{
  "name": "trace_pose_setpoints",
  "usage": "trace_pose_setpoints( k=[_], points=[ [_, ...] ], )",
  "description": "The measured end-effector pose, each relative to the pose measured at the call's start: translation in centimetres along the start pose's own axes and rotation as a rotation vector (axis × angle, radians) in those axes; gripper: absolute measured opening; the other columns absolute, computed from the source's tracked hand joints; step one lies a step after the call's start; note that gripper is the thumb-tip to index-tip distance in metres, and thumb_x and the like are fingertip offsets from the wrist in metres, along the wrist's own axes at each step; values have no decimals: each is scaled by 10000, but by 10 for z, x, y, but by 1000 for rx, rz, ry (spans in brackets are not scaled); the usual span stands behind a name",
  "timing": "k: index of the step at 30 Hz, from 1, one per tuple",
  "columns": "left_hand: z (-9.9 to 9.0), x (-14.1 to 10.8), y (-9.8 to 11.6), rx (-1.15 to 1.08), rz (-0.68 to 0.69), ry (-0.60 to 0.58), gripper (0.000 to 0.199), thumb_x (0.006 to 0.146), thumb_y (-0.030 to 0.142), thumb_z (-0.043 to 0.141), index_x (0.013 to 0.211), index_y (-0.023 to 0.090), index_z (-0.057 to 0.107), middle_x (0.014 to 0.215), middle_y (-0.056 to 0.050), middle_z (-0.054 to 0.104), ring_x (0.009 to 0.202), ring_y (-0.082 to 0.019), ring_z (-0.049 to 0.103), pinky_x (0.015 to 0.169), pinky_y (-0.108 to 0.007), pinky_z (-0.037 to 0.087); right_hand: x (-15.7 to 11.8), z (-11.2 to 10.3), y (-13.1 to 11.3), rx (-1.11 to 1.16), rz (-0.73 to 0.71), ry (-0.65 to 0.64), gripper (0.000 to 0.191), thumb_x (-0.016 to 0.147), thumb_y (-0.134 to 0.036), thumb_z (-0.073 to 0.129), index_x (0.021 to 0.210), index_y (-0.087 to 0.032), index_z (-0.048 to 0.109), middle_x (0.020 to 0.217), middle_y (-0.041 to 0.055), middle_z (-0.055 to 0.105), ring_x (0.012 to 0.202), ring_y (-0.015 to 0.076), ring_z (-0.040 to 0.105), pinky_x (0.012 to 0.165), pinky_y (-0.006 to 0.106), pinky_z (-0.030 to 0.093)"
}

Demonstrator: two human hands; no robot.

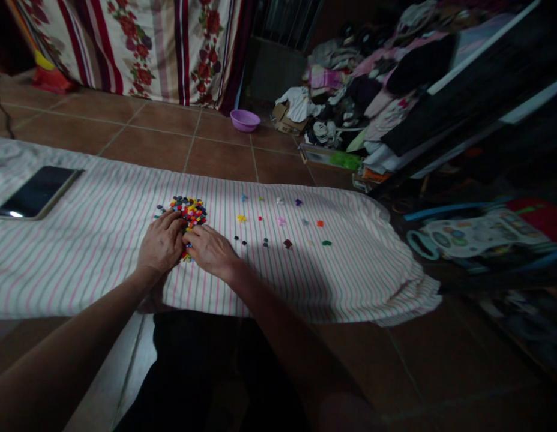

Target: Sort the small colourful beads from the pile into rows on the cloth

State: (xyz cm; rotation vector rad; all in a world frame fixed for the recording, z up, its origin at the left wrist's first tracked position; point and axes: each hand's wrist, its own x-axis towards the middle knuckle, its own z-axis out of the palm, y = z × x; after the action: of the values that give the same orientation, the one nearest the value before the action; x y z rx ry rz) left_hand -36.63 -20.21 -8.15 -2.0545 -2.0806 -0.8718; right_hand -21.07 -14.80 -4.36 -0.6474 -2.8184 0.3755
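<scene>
A mixed pile of tiny coloured pieces (192,210), perhaps beads or small bricks, lies on a striped cloth. My left hand (162,243) rests against the pile's left side, fingers stretched over its edge. From the right, my right hand (210,249) reaches into the near part of the pile, thumb and fingers closed together; whatever they pinch is too small to make out. Small single-colour groups sit right of the hands, among them yellow pieces (241,218), black pieces (240,240), brown pieces (288,243), orange pieces (320,223) and dark green pieces (326,243).
A phone (38,192) lies at the left on the striped cloth (102,240). Beyond its far edge are a tiled floor, a purple basin (245,120) and a flowered curtain (138,48). Heaped clothes (373,90) and a patterned folding item (476,231) are to the right.
</scene>
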Motion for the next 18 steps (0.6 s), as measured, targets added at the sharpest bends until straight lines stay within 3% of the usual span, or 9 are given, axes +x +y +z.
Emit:
trace_pose_setpoints(
  k=[18],
  points=[
    [-2,3,4,16,5,-5,357,925,299,316,1039,149,619,1245,-149,617,1311,-282,467,1102,-511,374,0,-14,10,83,79,95,119,904,-141,456,961,-188,549,946,50,646,927,186,574,875,313,432]
  ],
)
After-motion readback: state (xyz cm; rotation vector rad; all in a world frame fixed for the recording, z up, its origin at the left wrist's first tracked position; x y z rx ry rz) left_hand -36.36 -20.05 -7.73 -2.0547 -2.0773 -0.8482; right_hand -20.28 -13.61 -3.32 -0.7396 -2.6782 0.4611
